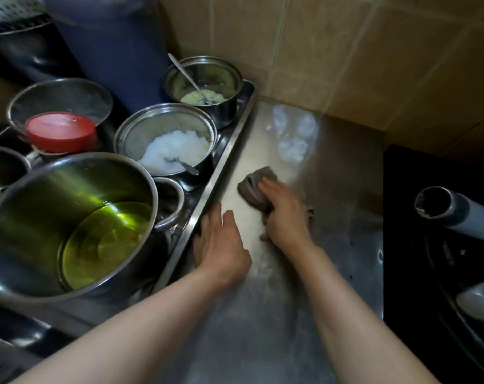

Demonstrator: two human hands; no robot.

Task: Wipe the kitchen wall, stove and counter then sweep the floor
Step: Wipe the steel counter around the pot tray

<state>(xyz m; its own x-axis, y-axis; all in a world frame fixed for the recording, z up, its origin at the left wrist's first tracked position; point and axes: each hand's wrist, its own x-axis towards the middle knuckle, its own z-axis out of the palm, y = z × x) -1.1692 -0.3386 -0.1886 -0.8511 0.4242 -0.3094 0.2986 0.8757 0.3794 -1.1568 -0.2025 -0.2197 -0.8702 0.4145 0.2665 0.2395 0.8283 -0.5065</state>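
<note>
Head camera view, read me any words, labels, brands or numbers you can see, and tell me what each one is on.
No readable text anywhere in this view.
The red lid, the pots and the tiled wall show no lettering.
The grey cloth under the right hand is plain.

Brushed steel counter (263, 300), grey cloth rag (256, 187)

Beige tiled wall (346, 51) meeting in a corner at the far edge of the steel surface (332, 162), pale grout lines, dull glare patch on the metal near that corner, dim warm light, deep shadow at the left edge
</note>
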